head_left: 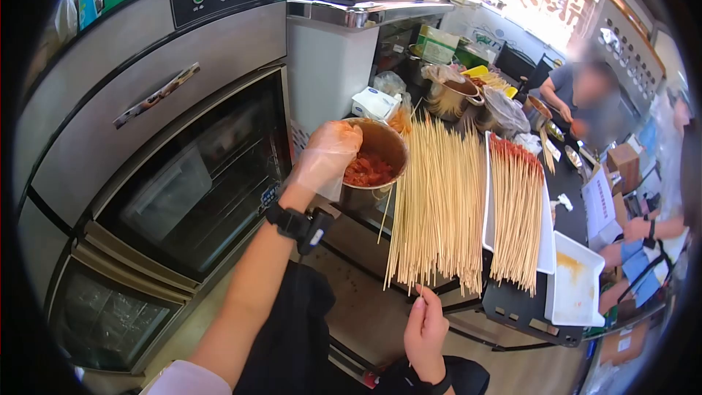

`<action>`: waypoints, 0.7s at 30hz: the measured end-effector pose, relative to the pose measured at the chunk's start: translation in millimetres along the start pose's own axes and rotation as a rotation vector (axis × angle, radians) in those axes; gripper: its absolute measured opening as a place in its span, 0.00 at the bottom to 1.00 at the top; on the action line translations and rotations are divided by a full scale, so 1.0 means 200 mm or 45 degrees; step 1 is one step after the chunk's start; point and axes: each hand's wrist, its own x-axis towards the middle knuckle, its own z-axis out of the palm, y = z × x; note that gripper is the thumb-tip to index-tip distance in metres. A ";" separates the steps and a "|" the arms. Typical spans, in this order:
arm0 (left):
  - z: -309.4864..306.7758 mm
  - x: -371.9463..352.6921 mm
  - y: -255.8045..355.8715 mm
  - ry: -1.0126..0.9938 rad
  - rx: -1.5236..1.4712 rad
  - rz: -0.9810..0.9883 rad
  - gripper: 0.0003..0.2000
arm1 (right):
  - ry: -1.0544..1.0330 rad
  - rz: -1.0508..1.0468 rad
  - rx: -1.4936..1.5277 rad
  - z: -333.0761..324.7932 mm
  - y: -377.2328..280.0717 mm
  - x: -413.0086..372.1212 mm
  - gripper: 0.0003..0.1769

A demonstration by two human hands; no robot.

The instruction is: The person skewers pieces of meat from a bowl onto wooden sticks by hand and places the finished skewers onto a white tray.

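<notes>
At nine o'clock I see a big grey steel oven with a dark glass door (183,197); it fills the whole left side. Just right of it is my left hand (325,153), in a thin see-through glove smeared with red. A black wrist band (296,223) sits below it. The fingers curl over the left rim of a round shiny metal bowl (387,148) and hide that side. I cannot tell if they hold any of the chopped red meat (369,170) inside.

At twelve o'clock from the bowl stands a small white box (373,102), and at one o'clock some metal pots (453,95).

At three o'clock from the bowl, touching it, lies a pile of thin bare wooden sticks (439,205), fanned out over the counter. My right hand (424,329) is at six o'clock from the pile. Its bare fingertips are pinched on the near tip of one stick.

The pile lies between the bowl and a long white tray (545,249) of sticks with red meat on their far ends. At five o'clock from that is a small white tray with an orange smear (578,285).

Far off at two o'clock, another person in a grey shirt (585,95) works at the counter.
</notes>
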 end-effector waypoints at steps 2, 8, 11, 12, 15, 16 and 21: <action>0.01 0.03 0.01 -0.183 0.297 0.115 0.14 | -0.056 0.015 -0.034 -0.01 -0.01 0.01 0.11; 0.26 0.21 -0.22 -1.229 0.933 0.553 0.21 | -0.022 -0.121 0.014 0.00 0.05 -0.02 0.10; 0.22 0.15 -0.06 -1.029 0.875 0.250 0.21 | 0.010 -0.176 -0.011 -0.02 0.05 -0.02 0.09; 0.25 0.16 -0.03 -1.046 0.984 0.267 0.19 | 0.000 -0.186 -0.028 -0.02 0.06 -0.02 0.09; 0.10 0.11 0.21 -1.252 0.975 -0.019 0.17 | 0.012 -0.190 -0.035 -0.03 0.07 0.00 0.09; 0.17 0.12 0.12 -1.144 0.830 -0.115 0.15 | 0.008 -0.193 -0.044 -0.03 0.08 0.00 0.08; 0.14 0.18 0.14 -1.063 1.023 0.221 0.14 | 0.027 -0.121 0.000 -0.05 0.09 0.02 0.08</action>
